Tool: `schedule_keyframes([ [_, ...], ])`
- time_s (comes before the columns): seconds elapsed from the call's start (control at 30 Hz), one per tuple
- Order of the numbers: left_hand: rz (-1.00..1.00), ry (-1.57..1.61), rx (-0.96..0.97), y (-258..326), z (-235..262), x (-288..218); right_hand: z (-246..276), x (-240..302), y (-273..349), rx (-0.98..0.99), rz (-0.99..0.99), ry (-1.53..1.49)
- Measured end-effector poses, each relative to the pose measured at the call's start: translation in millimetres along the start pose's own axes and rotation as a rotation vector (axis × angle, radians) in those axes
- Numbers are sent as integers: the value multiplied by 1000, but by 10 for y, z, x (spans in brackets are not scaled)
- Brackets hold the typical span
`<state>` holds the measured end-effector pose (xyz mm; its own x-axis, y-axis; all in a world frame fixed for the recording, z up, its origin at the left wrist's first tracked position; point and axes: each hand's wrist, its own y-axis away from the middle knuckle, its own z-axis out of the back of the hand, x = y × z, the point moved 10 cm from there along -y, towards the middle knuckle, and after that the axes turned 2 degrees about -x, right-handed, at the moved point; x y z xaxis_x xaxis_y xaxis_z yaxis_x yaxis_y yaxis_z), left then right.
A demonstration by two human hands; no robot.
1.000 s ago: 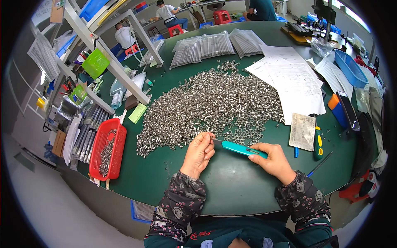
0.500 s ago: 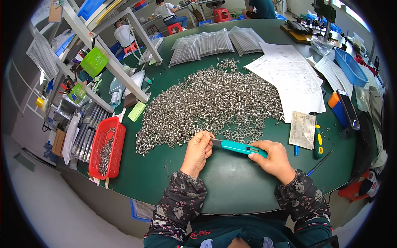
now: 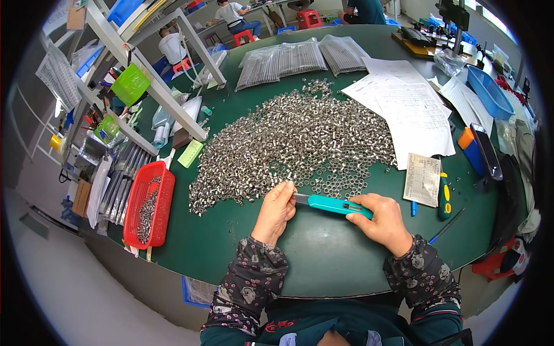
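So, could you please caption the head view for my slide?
Left hand pinches a small metal ring against a teal utility knife held in right hand.

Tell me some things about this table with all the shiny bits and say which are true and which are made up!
1. The right hand holds a teal utility knife. True.
2. The left hand lies flat on the white papers. False: its fingertips pinch a small metal piece at the knife's tip.
3. The red basket sits to the person's left. True.
4. The pile of small metal rings lies inside the blue basket. False: it is spread on the green table.
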<state>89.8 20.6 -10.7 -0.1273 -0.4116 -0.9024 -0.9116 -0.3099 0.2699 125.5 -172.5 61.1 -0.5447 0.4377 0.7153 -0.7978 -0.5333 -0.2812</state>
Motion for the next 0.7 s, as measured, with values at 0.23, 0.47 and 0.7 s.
schedule_keyframes([
  [0.23,19,-4,9,3,-24,1,33,12,10,-20,15,10],
  [0.47,101,67,34,3,-13,68,117,178,28,-130,171,94],
  [0.7,124,233,169,-10,-85,88,271,198,26,-270,224,81],
])
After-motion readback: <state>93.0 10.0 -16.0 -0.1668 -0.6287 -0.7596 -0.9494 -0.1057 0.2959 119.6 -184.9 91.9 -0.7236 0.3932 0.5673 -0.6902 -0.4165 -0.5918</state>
